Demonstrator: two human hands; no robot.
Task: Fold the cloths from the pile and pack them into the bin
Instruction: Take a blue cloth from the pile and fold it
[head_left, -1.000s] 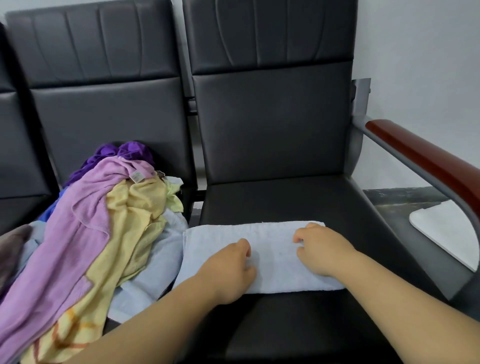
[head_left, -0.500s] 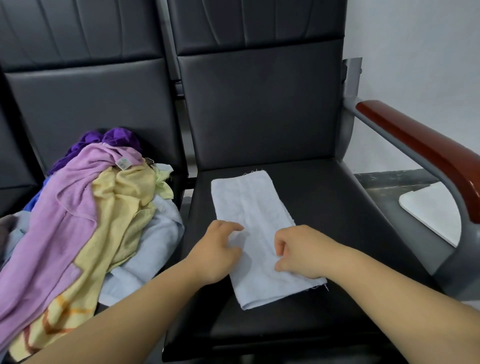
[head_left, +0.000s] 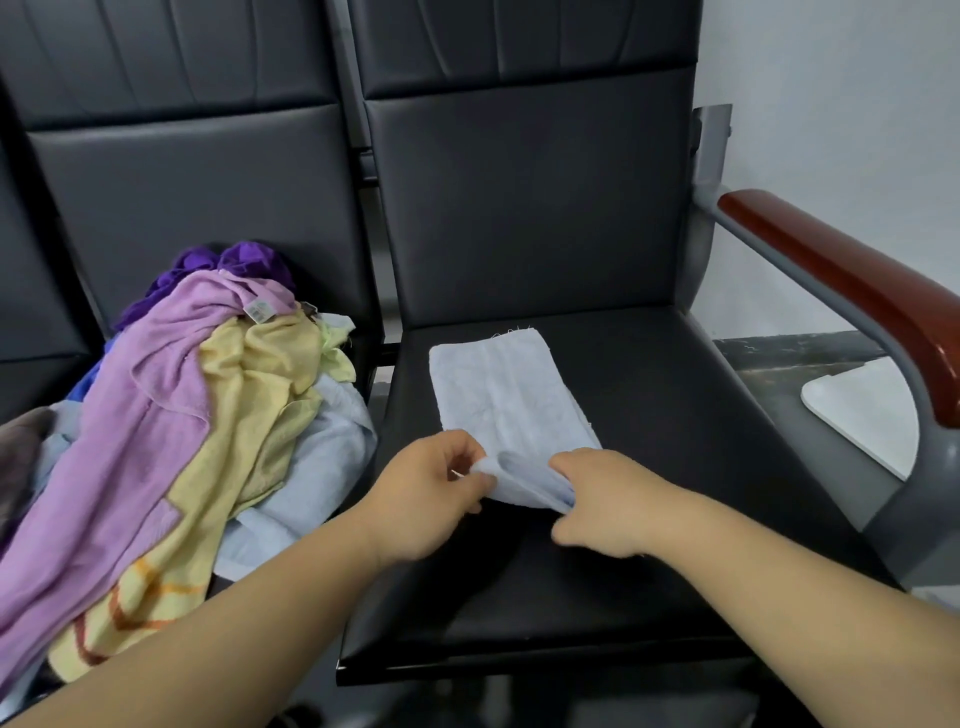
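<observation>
Both hands pinch the near end of the pale blue cloth (head_left: 506, 397) and raise it off the black seat (head_left: 649, 415), left hand (head_left: 428, 496) at one corner, right hand (head_left: 605, 499) at the other; the pile (head_left: 176, 415) lies on the next seat, left.

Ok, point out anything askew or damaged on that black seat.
The light blue cloth lies skewed on the black seat, its long edges running diagonal to the seat's sides. Its far edge shows loose threads. Its near end is bunched where the left hand and right hand pinch it.
</observation>
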